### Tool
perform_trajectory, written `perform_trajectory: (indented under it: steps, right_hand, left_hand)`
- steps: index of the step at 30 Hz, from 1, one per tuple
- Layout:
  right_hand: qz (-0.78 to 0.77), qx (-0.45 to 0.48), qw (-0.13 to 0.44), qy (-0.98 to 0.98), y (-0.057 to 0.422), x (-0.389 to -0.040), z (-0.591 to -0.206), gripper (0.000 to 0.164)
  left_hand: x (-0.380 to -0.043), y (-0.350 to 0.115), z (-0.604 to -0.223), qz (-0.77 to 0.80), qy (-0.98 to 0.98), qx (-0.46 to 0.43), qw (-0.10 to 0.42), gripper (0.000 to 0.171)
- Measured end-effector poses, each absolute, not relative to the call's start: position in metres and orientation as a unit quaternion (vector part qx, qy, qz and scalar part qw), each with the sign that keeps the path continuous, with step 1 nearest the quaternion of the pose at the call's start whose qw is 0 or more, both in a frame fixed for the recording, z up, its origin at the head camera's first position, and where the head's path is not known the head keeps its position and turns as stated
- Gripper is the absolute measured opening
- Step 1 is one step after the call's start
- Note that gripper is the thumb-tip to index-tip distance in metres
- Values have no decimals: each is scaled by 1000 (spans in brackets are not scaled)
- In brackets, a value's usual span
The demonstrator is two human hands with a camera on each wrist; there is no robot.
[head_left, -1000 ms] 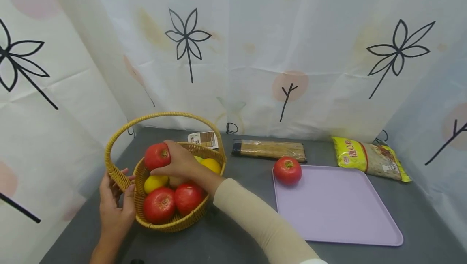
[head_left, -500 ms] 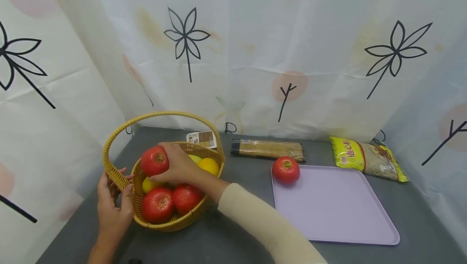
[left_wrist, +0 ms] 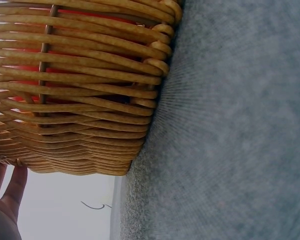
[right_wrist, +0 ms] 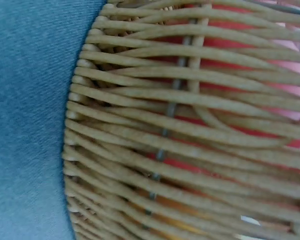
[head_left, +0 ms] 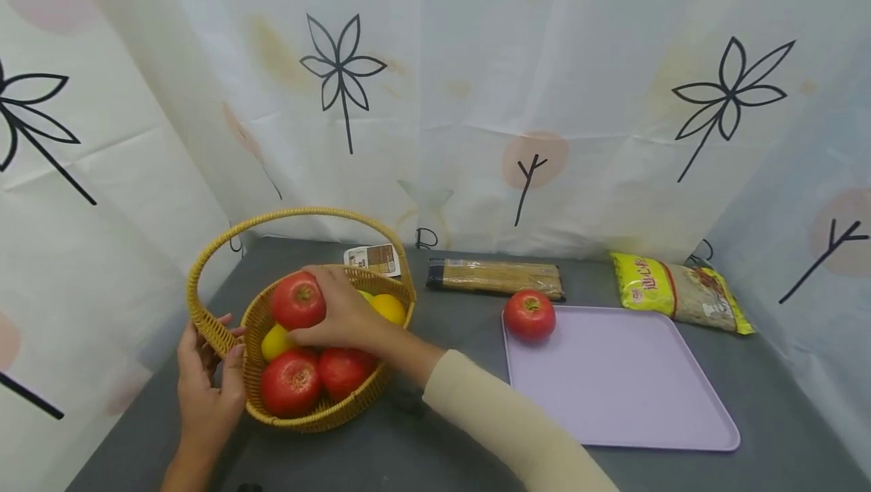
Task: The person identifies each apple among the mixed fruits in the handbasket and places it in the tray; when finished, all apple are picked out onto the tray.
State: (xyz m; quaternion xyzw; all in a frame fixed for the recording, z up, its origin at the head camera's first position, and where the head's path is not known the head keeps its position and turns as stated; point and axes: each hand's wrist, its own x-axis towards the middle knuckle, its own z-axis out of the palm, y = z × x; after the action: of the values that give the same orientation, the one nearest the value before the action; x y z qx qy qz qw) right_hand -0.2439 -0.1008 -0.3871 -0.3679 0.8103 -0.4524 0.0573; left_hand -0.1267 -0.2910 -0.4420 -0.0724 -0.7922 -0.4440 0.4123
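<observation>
Gripping topmost red fruit [head_left: 298, 300]: right hand [head_left: 340, 317] (left hand [head_left: 207, 394] holding basket [head_left: 320, 422]).

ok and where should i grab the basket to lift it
Probably the top of the arched handle, coming from above: it curves high over the basket, clear of the fruit and of the left hand at the arch's lower left end.

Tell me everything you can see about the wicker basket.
The wicker basket is golden-tan, openly woven of what looks like rattan. Its tall, arched handle stands up over the opening. It sits upright on the grey table, holding red fruit and yellow fruit. The left grip holds it at the handle's left base.
</observation>
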Motion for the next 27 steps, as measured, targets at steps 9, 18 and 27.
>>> perform_trajectory:
  steps: [9,18,27]
  right_hand:
    - [-470,-389,49,791,-84,-238,-381,88]
    - [-482,-385,32,786,-73,-228,-377,81]
    - [-521,-374,28,767,-56,-216,-368,82]
  left_hand:
    - [-127,-291,-441,-452,-791,-67,407,86]
    - [-126,-291,-442,-450,-793,-62,405,86]
    - [-127,-290,-442,-447,-790,-70,414,85]
